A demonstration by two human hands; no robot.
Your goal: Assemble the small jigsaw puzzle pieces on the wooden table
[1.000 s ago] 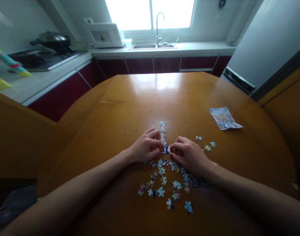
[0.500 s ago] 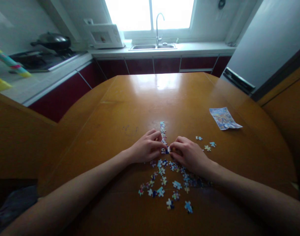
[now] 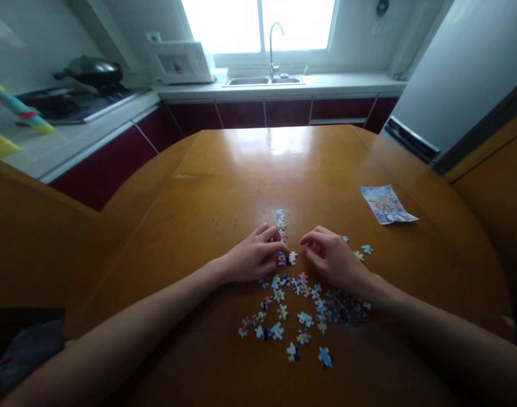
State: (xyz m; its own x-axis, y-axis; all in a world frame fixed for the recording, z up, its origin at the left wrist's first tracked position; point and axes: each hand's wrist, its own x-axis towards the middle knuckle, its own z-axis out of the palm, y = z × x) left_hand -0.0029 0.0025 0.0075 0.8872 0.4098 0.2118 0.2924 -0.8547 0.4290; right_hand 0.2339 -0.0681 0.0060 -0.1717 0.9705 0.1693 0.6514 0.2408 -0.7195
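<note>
Left hand (image 3: 258, 251) has its fingers curled over, fingertips down at the near end of a joined puzzle strip (image 3: 281, 219); can't tell if it's pinching anything or just pressing. Right hand (image 3: 334, 257) is just off to the side, fingers bent, thumb apart from them, nothing visible in the gap. Done so far, going by what shows: one skinny column running away past the left fingertips, plus a short turn at its near end towards the right hand, finishing in a whitish piece (image 3: 292, 258). Tons left, I'd say: loose pieces (image 3: 305, 319) all over the counter (image 3: 190, 215) between the forearms, plus a few beside the right hand. Colourful printed sheet (image 3: 387, 204) lies beyond the right hand, further right.
</note>
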